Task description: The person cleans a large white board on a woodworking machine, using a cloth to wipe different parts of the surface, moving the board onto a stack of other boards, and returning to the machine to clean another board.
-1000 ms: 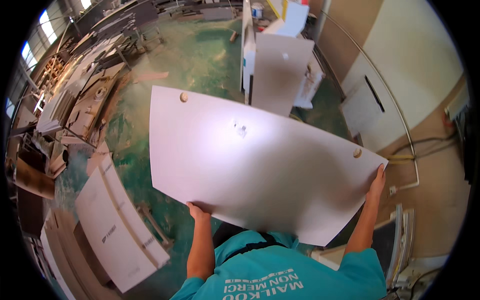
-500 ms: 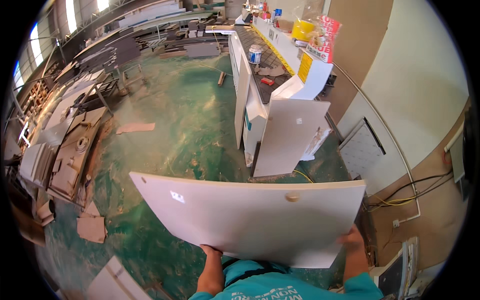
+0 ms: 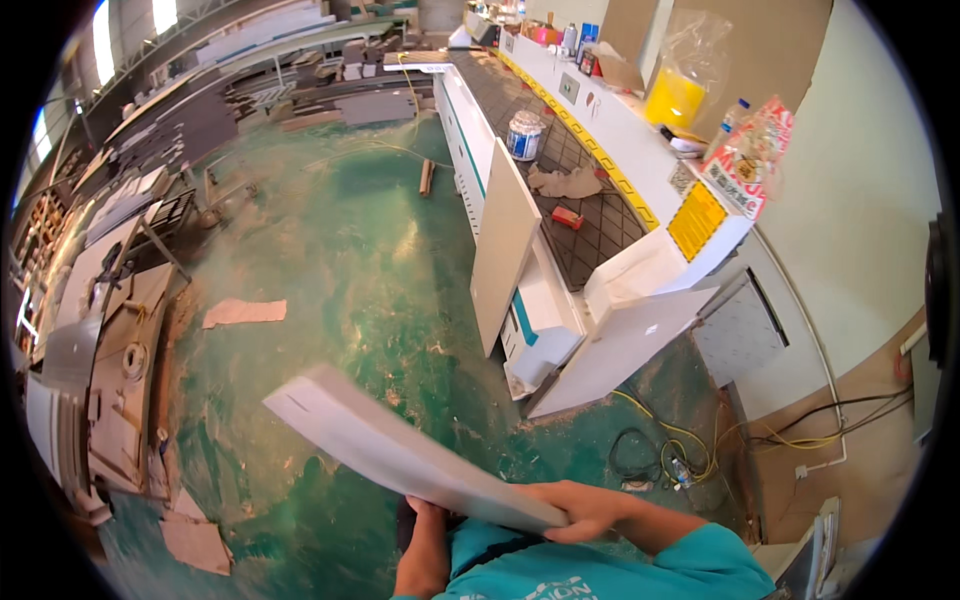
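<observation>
I hold a large white board (image 3: 390, 450) nearly edge-on, tilted low in front of my chest. My right hand (image 3: 575, 507) grips its near edge from above, fingers wrapped over the top face. My left hand (image 3: 428, 512) is under the board near the same end, mostly hidden by it. The board's far end points left and away, over the green floor (image 3: 330, 270). My teal sleeves show at the bottom of the view.
A long white machine (image 3: 560, 160) with a dark bed runs away on the right, with white panels (image 3: 505, 245) leaning against it. Yellow and black cables (image 3: 670, 450) lie on the floor by its base. Stacked boards and scraps (image 3: 110, 340) line the left side.
The board has swung from a broad, face-up view to nearly edge-on and dropped lower. My view has lifted toward the machine and the far end of the workshop.
</observation>
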Tool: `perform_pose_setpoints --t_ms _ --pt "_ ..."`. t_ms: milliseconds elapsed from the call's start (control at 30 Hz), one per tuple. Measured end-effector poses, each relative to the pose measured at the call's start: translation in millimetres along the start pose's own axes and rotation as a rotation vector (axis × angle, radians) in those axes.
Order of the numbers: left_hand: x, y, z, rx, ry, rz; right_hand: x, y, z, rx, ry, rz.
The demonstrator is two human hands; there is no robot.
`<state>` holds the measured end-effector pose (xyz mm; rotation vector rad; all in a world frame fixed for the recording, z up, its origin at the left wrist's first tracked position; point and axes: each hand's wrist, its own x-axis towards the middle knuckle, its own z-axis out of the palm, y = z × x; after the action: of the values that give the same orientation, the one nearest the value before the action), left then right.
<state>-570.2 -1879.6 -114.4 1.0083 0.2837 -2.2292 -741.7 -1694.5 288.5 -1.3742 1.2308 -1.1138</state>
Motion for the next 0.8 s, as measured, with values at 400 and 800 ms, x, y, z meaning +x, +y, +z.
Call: perform_pose_setpoints --t_ms 400,800 --pt "259 244 118 0.604 0.305 0.210 413 99 -108 -0.196 0.203 0.050" --pt "461 100 632 0.860 -0.792 0.467 399 159 -301 -0.221 0.635 0.341"
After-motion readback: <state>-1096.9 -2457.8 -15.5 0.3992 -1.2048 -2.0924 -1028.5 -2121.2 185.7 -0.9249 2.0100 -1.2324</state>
